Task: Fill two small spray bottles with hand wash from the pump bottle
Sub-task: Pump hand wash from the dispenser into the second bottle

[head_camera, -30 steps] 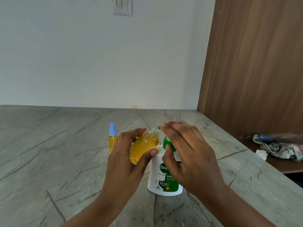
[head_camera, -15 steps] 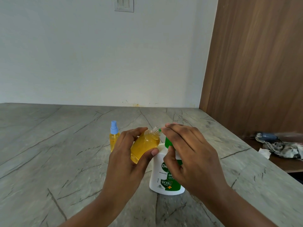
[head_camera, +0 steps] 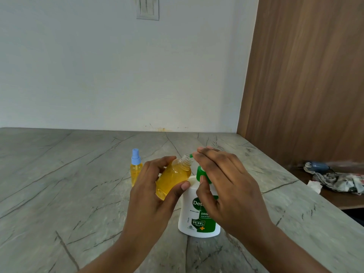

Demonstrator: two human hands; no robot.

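Pump bottle (head_camera: 194,219): stands upright on the counter (head_camera: 59,194), nearest the viewer, label forward. It serves as the reference point below.

Right hand (head_camera: 226,186): laid over the pump head from the right. The grip is spread, with fingers straight and flat on top and the thumb down beside the green collar (head_camera: 201,171). Compared with a second ago the fingers sit marginally flatter and slightly more collar is exposed. This suggests the head is at or near the top of a stroke, though that cannot be confirmed.

Left hand (head_camera: 153,194): left of the pump bottle, grip wrapped round the uncapped spray bottle (head_camera: 173,178), thumb below and fingers over. The bottle is tilted, and its threaded neck meets the green nozzle tip (head_camera: 190,155) above the pump bottle. This alignment is unchanged over the last second, and no visible rise in the yellow fill is noted.

Capped spray bottle (head_camera: 136,170): upright, beyond and left of the pump bottle, blue sprayer fitted, yellow contents.

Assessment: the first bottle appears finished. The second is largely full and pumping is in progress; capping remains.
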